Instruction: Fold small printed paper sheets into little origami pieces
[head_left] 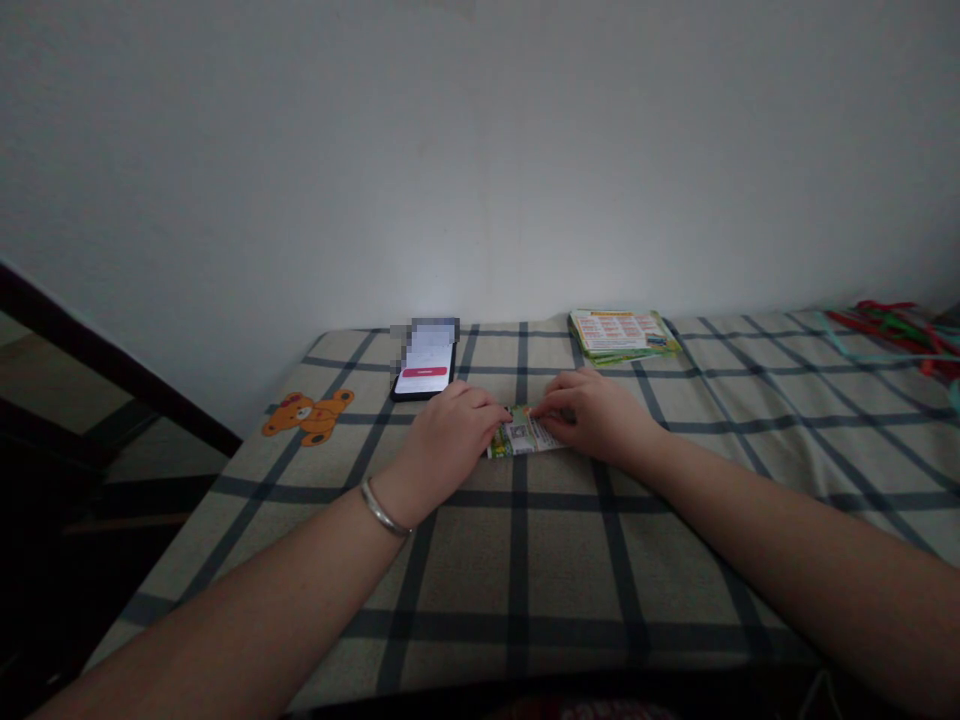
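A small printed paper leaflet (523,436), green and white with a square code on it, lies on the checked cloth between my hands. My left hand (451,432), with a silver bangle at the wrist, has its fingertips closed on the leaflet's left part. From the other side my right hand (592,415) pinches the top right part between thumb and fingers. Parts of the leaflet are covered by both hands. Just beyond my left hand lies a phone (426,362) with its screen lit.
A stack of printed leaflets (622,334) lies by the wall (510,160). Tangled red, green and pale blue strips (907,335) are at the far right. An orange bear figure (309,416) is on the left of the checked tablecloth (480,560), near its edge.
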